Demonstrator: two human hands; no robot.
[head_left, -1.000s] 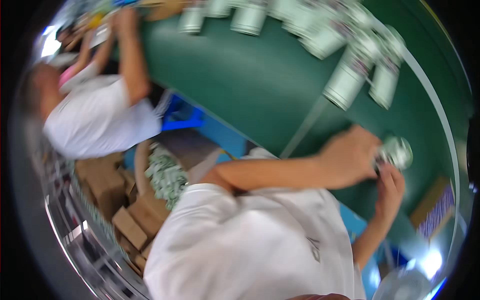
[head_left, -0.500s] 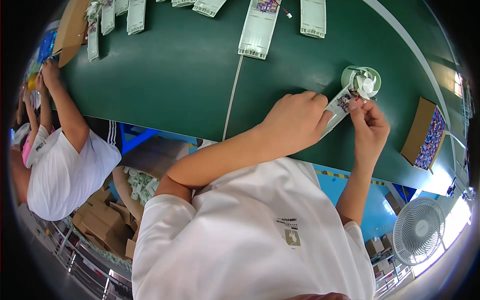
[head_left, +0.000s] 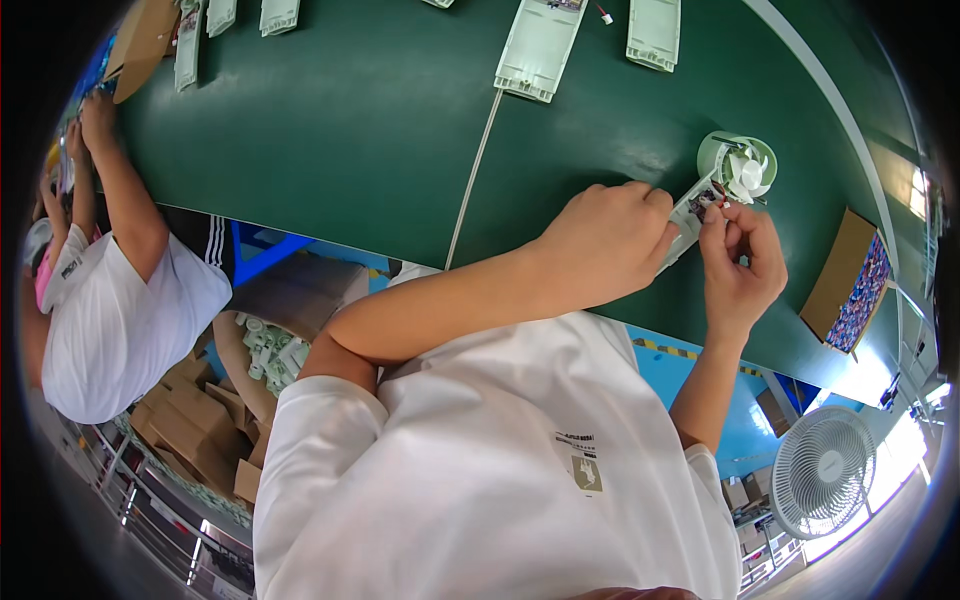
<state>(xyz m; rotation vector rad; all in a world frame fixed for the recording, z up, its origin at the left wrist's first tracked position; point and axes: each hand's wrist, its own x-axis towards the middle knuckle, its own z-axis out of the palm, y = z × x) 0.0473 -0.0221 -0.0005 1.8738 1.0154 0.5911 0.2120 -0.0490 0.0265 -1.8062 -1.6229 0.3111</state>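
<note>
A pale green handheld fan housing (head_left: 686, 224) lies on the green table, its round head pointing away to the right. White fan blades (head_left: 747, 172) sit inside the round head. In the open handle, next to the head, is a small dark circuit board (head_left: 704, 200). My left hand (head_left: 612, 240) is closed around the near end of the handle. With thumb and forefinger together, my right hand (head_left: 748, 262) pinches thin red and dark wires (head_left: 722, 200) over the board. The fingertips partly hide the wires' ends.
Several pale green housing shells (head_left: 653, 32) lie along the far side, one larger shell (head_left: 540, 48) with a wired board. At right stands a cardboard box (head_left: 848, 283) of small colourful pieces. A white fan (head_left: 823, 472) stands beyond the table edge. A co-worker (head_left: 135, 300) sits at left.
The view has shifted slightly, so the far shells sit higher and the fan housing a little further right. Both hands keep their hold, with the right fingers still at the wires.
</note>
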